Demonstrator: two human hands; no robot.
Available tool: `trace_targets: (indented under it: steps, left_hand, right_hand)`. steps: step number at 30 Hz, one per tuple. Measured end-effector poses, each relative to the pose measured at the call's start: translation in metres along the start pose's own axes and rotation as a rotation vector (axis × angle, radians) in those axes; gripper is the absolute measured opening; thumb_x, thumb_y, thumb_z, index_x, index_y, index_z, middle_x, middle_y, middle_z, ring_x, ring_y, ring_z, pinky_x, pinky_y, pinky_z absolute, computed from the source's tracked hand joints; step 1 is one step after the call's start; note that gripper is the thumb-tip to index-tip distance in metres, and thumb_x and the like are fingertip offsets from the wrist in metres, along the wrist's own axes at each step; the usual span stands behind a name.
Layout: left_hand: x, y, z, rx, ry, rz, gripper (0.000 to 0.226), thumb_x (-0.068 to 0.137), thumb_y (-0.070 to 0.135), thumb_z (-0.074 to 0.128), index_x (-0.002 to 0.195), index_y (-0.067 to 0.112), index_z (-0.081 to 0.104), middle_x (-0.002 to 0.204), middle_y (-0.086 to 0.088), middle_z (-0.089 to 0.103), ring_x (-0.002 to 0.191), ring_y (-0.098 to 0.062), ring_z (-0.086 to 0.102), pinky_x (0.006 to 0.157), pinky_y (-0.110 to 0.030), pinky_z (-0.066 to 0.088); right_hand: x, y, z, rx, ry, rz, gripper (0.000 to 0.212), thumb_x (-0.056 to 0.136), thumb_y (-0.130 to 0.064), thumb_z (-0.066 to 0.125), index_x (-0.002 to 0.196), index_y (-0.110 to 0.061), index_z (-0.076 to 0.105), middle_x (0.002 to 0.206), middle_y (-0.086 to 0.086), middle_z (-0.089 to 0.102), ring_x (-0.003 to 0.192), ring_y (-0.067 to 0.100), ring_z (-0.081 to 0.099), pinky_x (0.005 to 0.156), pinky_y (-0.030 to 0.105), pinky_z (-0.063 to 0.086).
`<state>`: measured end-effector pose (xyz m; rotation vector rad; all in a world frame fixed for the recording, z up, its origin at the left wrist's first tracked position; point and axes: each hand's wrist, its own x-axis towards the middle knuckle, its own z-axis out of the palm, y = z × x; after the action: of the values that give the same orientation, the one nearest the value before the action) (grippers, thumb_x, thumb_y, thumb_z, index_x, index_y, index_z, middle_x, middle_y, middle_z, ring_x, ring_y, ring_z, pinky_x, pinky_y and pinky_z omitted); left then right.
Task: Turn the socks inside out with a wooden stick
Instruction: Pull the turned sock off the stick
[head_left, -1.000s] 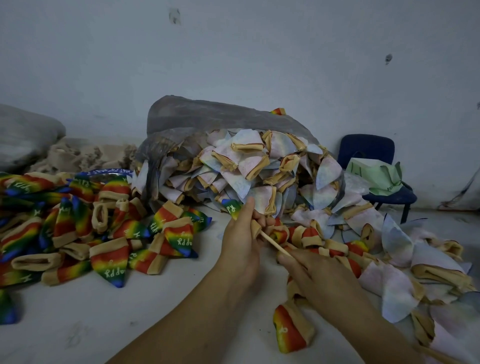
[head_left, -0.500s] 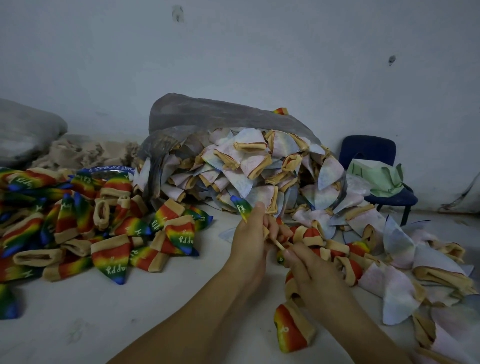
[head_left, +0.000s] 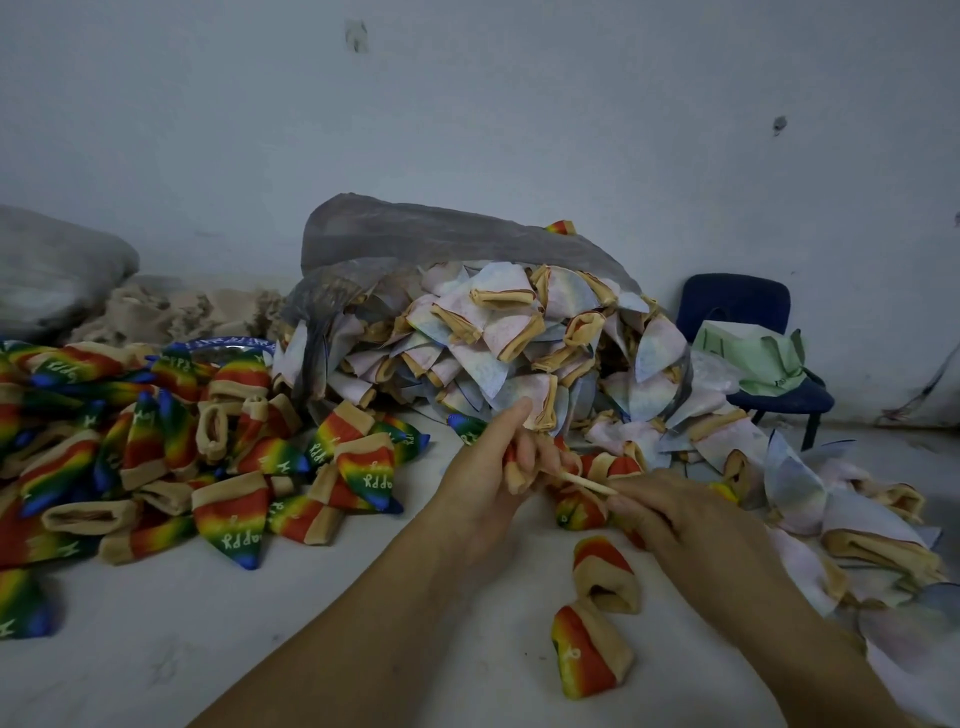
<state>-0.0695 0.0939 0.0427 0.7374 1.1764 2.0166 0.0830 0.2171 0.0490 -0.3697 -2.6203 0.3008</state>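
wooden stick (head_left: 587, 483), thin and pale, runs slantwise between the two hands, just above the white surface (head_left: 156, 649). the right hand (head_left: 685, 525) pinches its near end between thumb and fingertips; the far end goes into the tan cuff of a rainbow sock (head_left: 511, 470). the left hand (head_left: 483, 478) holds that sock, fingers curled round the bunched cloth and thumb stretched upward, the sock's blue-green toe poking out behind the hand. to the left lies a heap of rainbow socks (head_left: 208, 457) with "happy" lettering. behind the hands a grey plastic bag (head_left: 415, 234) spills pale socks (head_left: 493, 353) with tan cuffs, which trail along the right side. two more rainbow socks (head_left: 605, 574) lie on the surface beside the right forearm. a blue chair (head_left: 737, 306) with a green bag (head_left: 753, 358) stands by the wall at the right.
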Motion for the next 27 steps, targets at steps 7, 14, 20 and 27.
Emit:
trace_targets:
  steps: [7,14,20,27]
  left_hand:
    - [0.001,-0.008,0.012,0.030,0.059,0.048,0.072,0.105,0.037,0.035,0.037,0.017,0.043,0.049,-0.004,0.052,0.075,-0.018,0.068,0.087,-0.033,0.045]
    - [0.003,-0.016,0.016,0.000,0.194,0.138,0.069,0.105,0.035,0.037,0.038,0.019,0.041,0.040,-0.002,0.039,0.063,-0.018,0.063,0.074,-0.024,0.050]
    - [0.005,-0.015,0.012,0.045,0.175,0.116,0.069,0.104,0.045,0.038,0.039,0.020,0.043,0.043,-0.003,0.044,0.069,-0.017,0.067,0.080,-0.030,0.047]
    - [0.007,-0.010,0.011,0.226,0.285,0.032,0.066,0.069,0.085,0.037,0.060,0.028,0.068,0.076,0.002,0.073,0.086,-0.017,0.067,0.096,-0.042,0.047]
  right_hand:
    - [-0.003,-0.016,0.010,-0.044,0.029,0.005,0.027,0.098,-0.039,0.040,0.110,-0.035,0.064,0.097,-0.016,0.063,0.081,-0.004,0.049,0.064,0.010,0.032]
    - [-0.005,-0.044,0.032,0.352,0.004,0.228,0.020,0.096,-0.043,0.042,0.088,-0.041,0.061,0.077,-0.016,0.064,0.075,-0.003,0.057,0.067,0.023,0.047]
    - [-0.002,-0.046,0.040,0.598,-0.031,0.295,0.027,0.096,-0.040,0.046,0.077,-0.044,0.065,0.089,-0.035,0.062,0.087,-0.016,0.053,0.064,0.006,0.037]
    - [0.000,-0.030,0.034,0.553,-0.007,0.321,0.022,0.096,-0.041,0.046,0.083,-0.044,0.063,0.055,-0.013,0.059,0.055,0.002,0.056,0.053,0.021,0.042]
